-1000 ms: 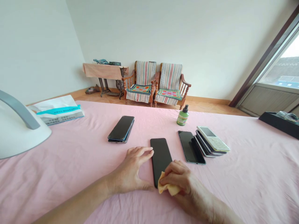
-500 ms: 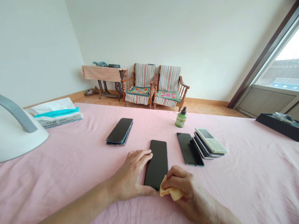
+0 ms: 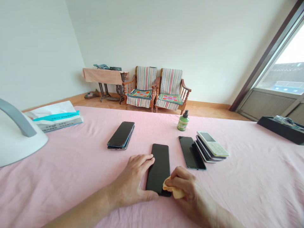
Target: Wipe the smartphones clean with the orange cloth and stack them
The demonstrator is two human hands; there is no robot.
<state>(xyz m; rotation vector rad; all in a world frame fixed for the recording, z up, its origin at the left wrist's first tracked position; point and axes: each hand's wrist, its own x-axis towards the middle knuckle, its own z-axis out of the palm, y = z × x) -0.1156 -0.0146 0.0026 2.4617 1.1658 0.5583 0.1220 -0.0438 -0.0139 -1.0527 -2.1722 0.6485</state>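
A black smartphone lies face up on the pink tablecloth in front of me. Along its left side my left hand holds it in place, fingertips on the upper left edge and thumb at the bottom edge. My right hand pinches a small yellow cloth, which touches the phone's lower right edge. Right of it lies another dark smartphone, against a stack of several phones topped by a white keypad phone. A second stack of dark phones sits to the left.
A green spray bottle stands behind the right-hand phones. At the far left are a tissue pack and a white appliance with a grey handle. A black tray holding clear items lies at the right edge. Two wooden chairs stand beyond the table.
My right hand has moved the cloth slightly up along the phone's right edge, uncovering its bottom right corner. My left hand keeps its place on the phone. The view has shifted slightly.
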